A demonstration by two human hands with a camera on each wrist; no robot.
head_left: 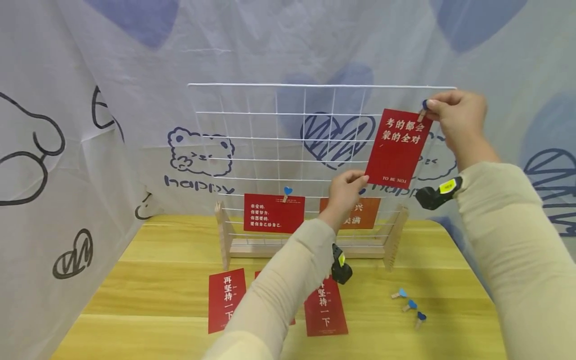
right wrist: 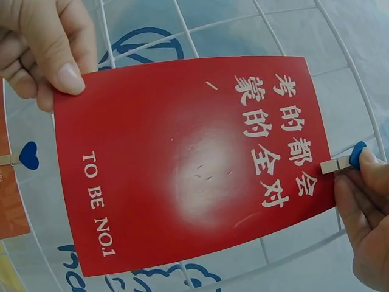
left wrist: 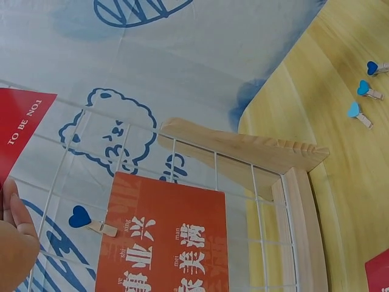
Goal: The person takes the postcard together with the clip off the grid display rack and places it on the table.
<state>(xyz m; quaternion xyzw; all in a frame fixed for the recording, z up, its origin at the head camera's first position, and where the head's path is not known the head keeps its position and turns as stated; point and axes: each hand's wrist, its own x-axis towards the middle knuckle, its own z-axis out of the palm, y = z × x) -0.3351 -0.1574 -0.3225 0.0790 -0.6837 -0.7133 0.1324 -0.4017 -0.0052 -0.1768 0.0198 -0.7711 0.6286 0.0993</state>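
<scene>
A red card (right wrist: 164, 164) with white characters and "TO BE NO.1" is held in front of the upper right of a white wire grid (head_left: 265, 114). My left hand (head_left: 345, 192) pinches its lower left corner between thumb and fingers. At its upper right edge, my right hand (head_left: 460, 116) pinches a small wooden clothespin (right wrist: 341, 164) with a blue heart, which sits over the card's edge. Whether the clothespin also bites a grid wire cannot be made out. Lower on the grid hang another red card (head_left: 274, 214) and an orange card (left wrist: 167, 237), each with a heart clothespin.
Wooden feet (head_left: 223, 235) carry the grid on the wood-grain table (head_left: 148, 280). Several red cards lie in front, among them a left one (head_left: 226, 300) and a right one (head_left: 326, 307). Loose heart clothespins (head_left: 409, 305) lie at the right. A printed curtain (head_left: 252, 40) hangs behind.
</scene>
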